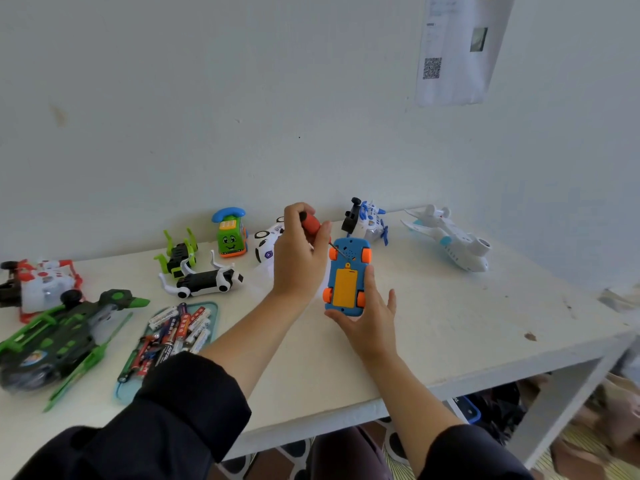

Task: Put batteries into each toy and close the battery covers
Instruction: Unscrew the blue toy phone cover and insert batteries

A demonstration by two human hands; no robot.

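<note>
Left hand point(300, 252) gripped screwdriver point(312, 225), tip at cover point(345, 287) screw; right hand point(370, 315) cupped blue car point(347, 276) off worktop point(450, 327). Risk imo: tip slips, screw strips or drops.

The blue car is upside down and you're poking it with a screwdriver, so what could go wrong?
1. The right hand only cradles the blue car from below and the side, so it might tip or slide if the screwdriver pushes hard.
2. The left hand holds the screwdriver at a slant; its thin tip could slip off the screw and scratch the yellow battery cover or jab the fingers close by.
3. A loosened screw could roll off the table.
</note>
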